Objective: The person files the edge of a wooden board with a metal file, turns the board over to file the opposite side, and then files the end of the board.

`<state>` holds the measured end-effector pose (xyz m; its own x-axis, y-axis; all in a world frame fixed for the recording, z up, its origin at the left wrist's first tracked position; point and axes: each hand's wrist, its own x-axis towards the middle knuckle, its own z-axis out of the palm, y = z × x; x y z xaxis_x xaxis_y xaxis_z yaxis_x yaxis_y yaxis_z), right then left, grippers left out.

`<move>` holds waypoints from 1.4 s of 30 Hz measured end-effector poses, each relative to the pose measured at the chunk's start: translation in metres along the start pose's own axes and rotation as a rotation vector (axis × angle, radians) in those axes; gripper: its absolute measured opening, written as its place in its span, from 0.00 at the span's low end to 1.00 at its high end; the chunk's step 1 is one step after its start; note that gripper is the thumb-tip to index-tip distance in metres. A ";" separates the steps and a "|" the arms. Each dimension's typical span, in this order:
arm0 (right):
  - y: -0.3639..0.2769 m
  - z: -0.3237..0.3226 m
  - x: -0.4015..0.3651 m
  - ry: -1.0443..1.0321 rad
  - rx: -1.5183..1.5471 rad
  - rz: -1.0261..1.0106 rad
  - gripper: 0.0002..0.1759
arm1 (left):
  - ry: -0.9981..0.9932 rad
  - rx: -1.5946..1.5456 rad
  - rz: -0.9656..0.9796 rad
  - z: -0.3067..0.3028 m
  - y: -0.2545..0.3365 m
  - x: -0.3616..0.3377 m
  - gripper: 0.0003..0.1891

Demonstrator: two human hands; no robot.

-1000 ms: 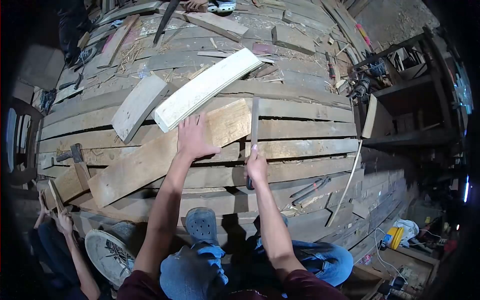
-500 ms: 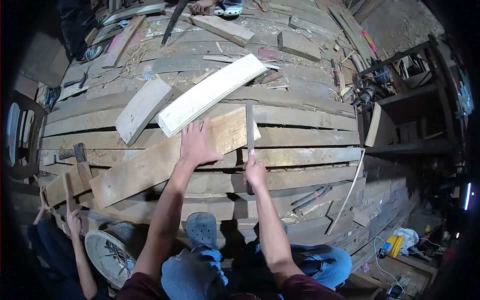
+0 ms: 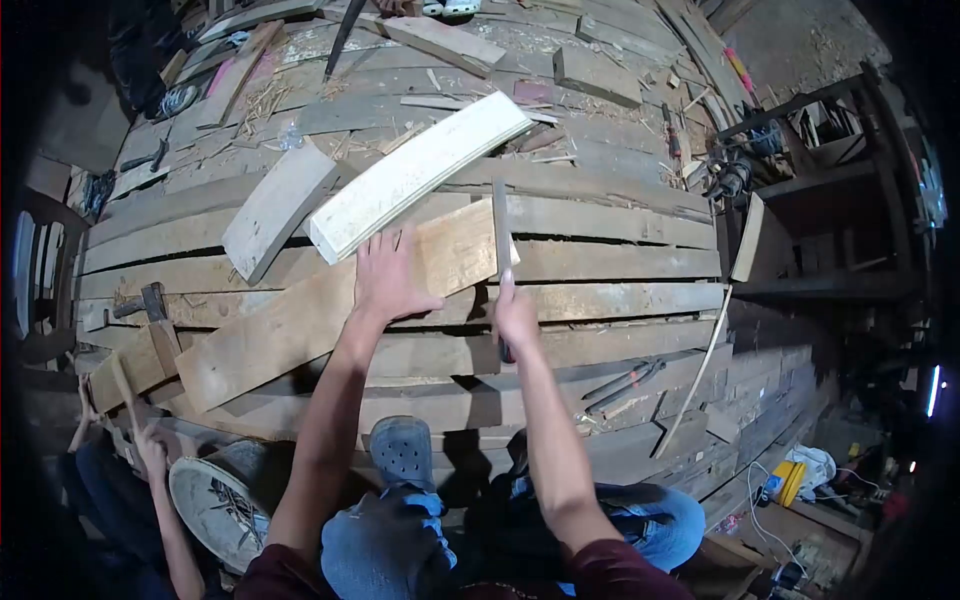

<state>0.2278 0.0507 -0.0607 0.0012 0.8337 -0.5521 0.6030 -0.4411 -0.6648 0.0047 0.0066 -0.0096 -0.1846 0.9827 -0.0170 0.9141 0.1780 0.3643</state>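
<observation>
My left hand [image 3: 386, 275] lies flat with fingers spread on a long brown plank [image 3: 270, 340], which slants up to the right across the floor slats. In my closed right hand [image 3: 516, 318] is a long, narrow grey metal blade [image 3: 502, 215] with a dark handle. The blade stretches away from me across the plank's right end. Just beyond my left fingertips, a white grooved board [image 3: 420, 170] touches or overlaps the plank's far edge in this view. A shorter grey board [image 3: 280, 210] rests to its left.
At left a hammer [image 3: 155, 305] lies near another person's hand [image 3: 150, 450], which holds a stick. A bucket [image 3: 215, 510] of metal bits stands by my leg. Pliers [image 3: 625, 388] lie at right. Wood blocks [image 3: 598, 75] and shavings scatter the far floor; a dark rack [image 3: 830, 190] stands right.
My right hand and the blade have pushed slightly forward, away from me. My left hand keeps its place on the plank, and the whole view has shifted a little.
</observation>
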 end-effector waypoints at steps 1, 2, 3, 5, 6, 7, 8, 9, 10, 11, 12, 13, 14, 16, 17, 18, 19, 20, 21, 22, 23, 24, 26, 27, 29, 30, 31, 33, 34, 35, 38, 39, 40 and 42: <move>-0.027 -0.009 -0.004 -0.021 0.019 0.047 0.45 | -0.010 -0.005 -0.004 -0.001 0.000 0.001 0.67; -0.042 -0.013 -0.007 -0.041 0.040 0.092 0.45 | -0.018 -0.008 -0.005 -0.002 0.001 0.001 0.67; -0.041 -0.011 -0.009 -0.055 0.062 0.087 0.43 | 0.009 0.005 0.005 0.004 -0.003 0.001 0.67; -0.009 0.006 -0.023 0.085 -0.083 -0.075 0.42 | 0.035 0.024 0.019 0.011 -0.006 0.000 0.67; 0.009 0.014 -0.032 0.155 -0.152 -0.155 0.41 | 0.047 0.036 0.029 0.011 -0.008 0.002 0.67; 0.016 0.017 -0.037 0.103 -0.073 -0.111 0.41 | 0.025 0.025 0.018 0.007 -0.007 0.001 0.67; 0.024 0.021 -0.041 0.054 0.003 -0.063 0.41 | 0.002 0.011 0.006 0.004 -0.005 0.001 0.67; 0.024 0.022 -0.039 0.063 -0.018 -0.039 0.41 | -0.019 -0.003 -0.006 0.003 -0.003 0.002 0.67; 0.025 0.022 -0.039 0.063 -0.030 -0.030 0.41 | -0.010 -0.002 -0.002 0.003 -0.005 0.003 0.67; 0.027 0.022 -0.038 0.062 -0.041 -0.021 0.41 | -0.006 -0.004 0.001 0.003 -0.005 0.004 0.67; 0.028 0.018 -0.036 0.054 -0.052 -0.034 0.41 | 0.003 -0.011 0.002 0.004 -0.004 0.003 0.66; 0.028 0.012 -0.033 0.049 -0.062 -0.051 0.42 | 0.010 0.037 0.017 0.003 -0.003 0.003 0.65; 0.028 0.008 -0.032 0.043 -0.070 -0.066 0.44 | 0.005 0.032 0.012 0.003 -0.002 0.002 0.65; 0.041 0.013 -0.028 0.078 -0.094 -0.099 0.43 | -0.004 0.032 0.003 0.001 0.000 0.002 0.65; 0.048 0.018 -0.026 0.105 -0.080 -0.127 0.43 | -0.003 0.050 -0.003 0.001 0.000 0.001 0.66; 0.040 0.014 -0.029 0.092 -0.101 -0.117 0.43 | -0.002 0.053 -0.005 0.000 0.001 0.002 0.66; 0.032 0.010 -0.034 0.078 -0.123 -0.106 0.43 | -0.003 0.056 -0.010 -0.001 0.002 0.003 0.66; 0.024 0.006 -0.039 0.064 -0.144 -0.096 0.43 | -0.006 0.060 -0.015 -0.002 0.001 0.002 0.66; 0.015 0.002 -0.036 0.043 -0.152 -0.084 0.42 | 0.006 0.036 -0.002 0.001 -0.002 0.002 0.66; 0.010 0.000 -0.032 0.023 -0.161 -0.065 0.42 | 0.009 0.043 -0.003 0.002 -0.004 0.001 0.66; 0.002 -0.001 -0.022 -0.005 -0.142 -0.107 0.42 | 0.010 0.049 0.004 0.004 -0.005 0.000 0.66; -0.006 -0.002 -0.017 -0.026 -0.136 -0.067 0.43 | 0.017 0.054 0.013 0.005 -0.004 0.001 0.66; -0.026 -0.003 -0.013 -0.068 -0.119 -0.001 0.44 | 0.015 0.044 0.019 0.005 -0.004 0.003 0.66; -0.026 -0.005 -0.020 -0.079 -0.080 -0.095 0.45 | 0.012 0.041 0.018 0.005 -0.005 0.003 0.67; 0.005 -0.007 -0.025 -0.084 -0.113 -0.149 0.44 | 0.004 0.015 0.022 0.001 -0.005 0.003 0.67; 0.011 -0.010 -0.033 -0.087 -0.127 -0.171 0.44 | -0.004 0.002 0.025 0.001 -0.006 0.002 0.67; 0.017 -0.015 -0.040 -0.112 -0.099 -0.120 0.44 | -0.010 0.021 0.015 0.001 -0.006 0.002 0.66; 0.014 -0.015 -0.038 -0.121 -0.124 -0.087 0.44 | -0.017 0.054 0.006 0.000 -0.003 0.004 0.66; 0.013 -0.015 -0.035 -0.127 -0.139 -0.067 0.43 | -0.032 0.036 -0.004 -0.001 -0.002 0.006 0.66; 0.020 -0.011 -0.019 -0.121 -0.103 -0.120 0.44 | -0.051 0.016 -0.018 -0.002 -0.002 0.007 0.67; -0.024 -0.007 -0.011 -0.153 -0.113 -0.029 0.44 | -0.035 -0.005 -0.009 0.007 -0.005 0.004 0.68; -0.025 -0.007 -0.015 -0.164 -0.105 -0.043 0.43 | -0.012 -0.001 0.004 0.006 -0.007 0.005 0.67; -0.022 -0.009 -0.021 -0.175 -0.098 -0.058 0.42 | -0.013 -0.010 0.003 0.006 -0.008 0.004 0.67; 0.013 -0.005 -0.018 -0.072 -0.222 -0.224 0.39 | -0.006 -0.037 -0.005 0.007 -0.007 0.005 0.67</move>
<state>0.2399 0.0319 -0.0570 -0.2026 0.8727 -0.4443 0.7412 -0.1598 -0.6520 -0.0003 0.0106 -0.0186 -0.1870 0.9821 -0.0241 0.8993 0.1811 0.3980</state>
